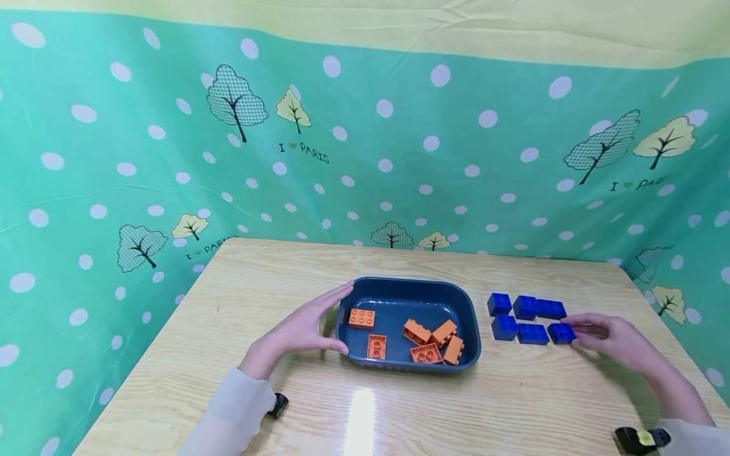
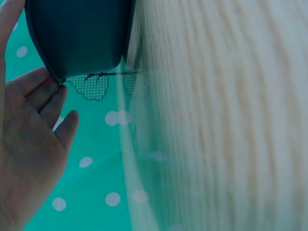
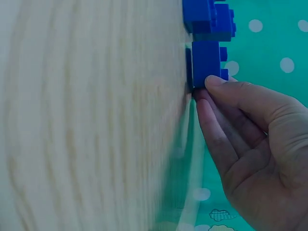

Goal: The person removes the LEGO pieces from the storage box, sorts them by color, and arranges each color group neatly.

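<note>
A dark blue plastic box [image 1: 407,367] stands on the table with several orange bricks [image 1: 426,353] inside, some on their sides or upside down. My left hand [image 1: 299,326] holds the box's left end, thumb at the near corner and fingers at the far corner. In the left wrist view its fingertips [image 2: 53,89] meet the rim. Right of the box, several blue bricks [image 1: 533,334] sit in two rows. With thumb and fingers my right hand [image 1: 613,339] pinches the near row's rightmost blue brick [image 3: 207,62], its studs up. Whether that brick touches the table is unclear.
The wooden table [image 1: 456,411] ends at a green dotted cloth [image 1: 365,145] hanging behind and along both sides. Dark wrist devices [image 1: 639,439] show at both sleeves. A bright reflection lies on the wood in front of the box.
</note>
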Action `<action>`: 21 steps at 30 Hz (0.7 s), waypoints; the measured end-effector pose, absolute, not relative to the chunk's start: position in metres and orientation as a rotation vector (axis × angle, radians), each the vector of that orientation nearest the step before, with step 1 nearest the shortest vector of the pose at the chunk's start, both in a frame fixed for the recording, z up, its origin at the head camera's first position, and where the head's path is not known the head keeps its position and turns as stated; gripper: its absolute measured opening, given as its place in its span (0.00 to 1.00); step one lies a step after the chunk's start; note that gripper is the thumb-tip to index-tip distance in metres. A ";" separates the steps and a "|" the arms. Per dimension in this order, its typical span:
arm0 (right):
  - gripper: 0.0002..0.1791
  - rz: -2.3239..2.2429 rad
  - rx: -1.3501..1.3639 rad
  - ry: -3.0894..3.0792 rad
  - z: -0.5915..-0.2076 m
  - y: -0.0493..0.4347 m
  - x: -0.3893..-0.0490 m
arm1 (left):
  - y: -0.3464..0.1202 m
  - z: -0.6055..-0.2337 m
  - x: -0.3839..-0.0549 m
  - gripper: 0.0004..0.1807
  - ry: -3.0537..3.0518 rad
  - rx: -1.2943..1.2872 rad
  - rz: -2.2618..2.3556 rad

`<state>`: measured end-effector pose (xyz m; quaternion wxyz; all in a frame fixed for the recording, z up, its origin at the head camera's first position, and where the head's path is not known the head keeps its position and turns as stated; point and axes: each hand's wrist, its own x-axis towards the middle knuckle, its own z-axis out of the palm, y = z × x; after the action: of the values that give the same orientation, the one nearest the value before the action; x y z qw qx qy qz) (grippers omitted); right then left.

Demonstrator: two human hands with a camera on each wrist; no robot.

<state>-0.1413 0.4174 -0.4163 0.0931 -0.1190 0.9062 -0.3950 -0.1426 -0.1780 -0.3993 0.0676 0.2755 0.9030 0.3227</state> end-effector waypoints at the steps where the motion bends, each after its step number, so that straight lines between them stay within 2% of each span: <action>1: 0.27 -1.171 -0.351 2.685 -0.416 0.418 -0.141 | -0.178 -0.399 -0.143 0.64 2.721 0.830 0.972; 12: 0.27 -1.175 -0.378 2.725 -0.406 0.416 -0.136 | -0.177 -0.399 -0.142 0.63 2.722 0.837 0.973; 21: 0.24 -1.306 -0.412 2.776 -0.383 0.406 -0.134 | -0.178 -0.397 -0.141 0.64 2.721 0.822 0.969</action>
<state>-0.1335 0.4064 -0.3831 0.0230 -0.1330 0.8966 -0.4217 -0.1412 -0.1777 -0.3971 0.0694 0.2731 0.9039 0.3219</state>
